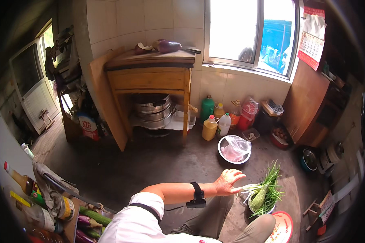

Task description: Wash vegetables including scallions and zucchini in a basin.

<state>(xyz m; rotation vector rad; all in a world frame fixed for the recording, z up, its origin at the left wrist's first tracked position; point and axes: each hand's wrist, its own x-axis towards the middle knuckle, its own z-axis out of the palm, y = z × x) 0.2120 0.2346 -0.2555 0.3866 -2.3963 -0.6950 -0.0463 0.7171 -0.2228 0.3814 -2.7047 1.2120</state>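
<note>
My left hand (230, 182) reaches out with its fingers apart and holds nothing. Just right of its fingertips, on the floor, a bowl (269, 210) holds long green onions or chives (275, 182) and a pale green squash (259, 197). Beyond the hand, a white-rimmed basin (222, 155) has a clear plastic bag (235, 148) in it with something pink, perhaps meat. At the lower right, partly behind my knee, lies a red-rimmed plate (289, 226) with small orange and white pieces. My right hand is out of view.
A wooden table (149, 77) bears eggplants (168, 46) and a knife (191, 50); steamer pots (155, 112) stand beneath. Bottles and jugs (210, 128) line the wall. Far right stands a small chair (325, 206). At the lower left are condiment bottles (21, 179) and a box with vegetables (94, 215).
</note>
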